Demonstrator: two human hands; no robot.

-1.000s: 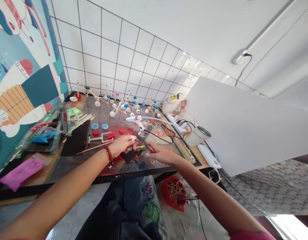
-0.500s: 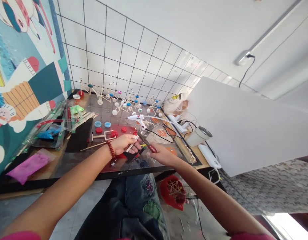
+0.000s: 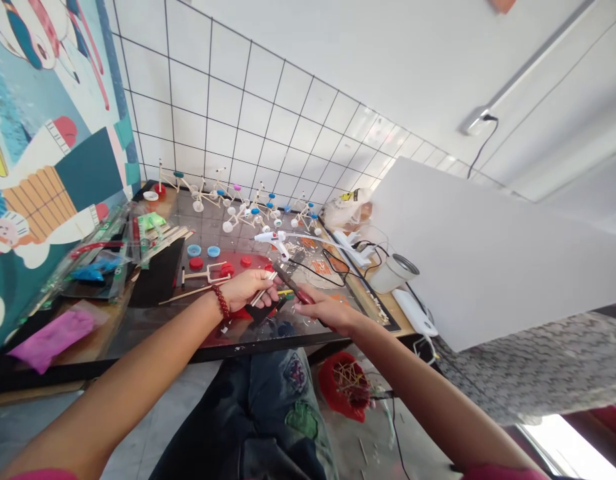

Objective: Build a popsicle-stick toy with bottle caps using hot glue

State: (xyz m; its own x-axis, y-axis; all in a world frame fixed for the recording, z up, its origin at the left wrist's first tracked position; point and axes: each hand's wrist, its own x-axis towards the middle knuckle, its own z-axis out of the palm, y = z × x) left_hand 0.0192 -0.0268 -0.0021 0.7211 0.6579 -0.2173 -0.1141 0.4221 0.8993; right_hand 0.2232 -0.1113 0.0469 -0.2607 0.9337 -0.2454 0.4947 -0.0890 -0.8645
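Note:
My left hand [image 3: 248, 288], with a red bead bracelet at its wrist, is closed on a few thin pale sticks [image 3: 261, 292]. A tool with a dark metal head and red-brown handles [image 3: 302, 296] is gripped in my right hand [image 3: 321, 310]; its head [image 3: 283, 272] reaches to the upper ends of the sticks. Just behind the hands lies a white glue gun [image 3: 274, 240]. Left of it are two blue caps [image 3: 213, 251], several red caps [image 3: 196, 263] and a small stick frame [image 3: 208, 274].
Stick models with round caps [image 3: 255, 210] line the back of the table. At left are a pink packet [image 3: 55, 337] and loose sticks [image 3: 171, 240]. A white lamp-like cylinder [image 3: 395, 272] and a power strip [image 3: 351, 247] stand right. A red bin [image 3: 335, 393] is below.
The view has shifted slightly. The tool in my right hand has turned a little, and more of its handles shows. My left hand keeps its hold on the sticks.

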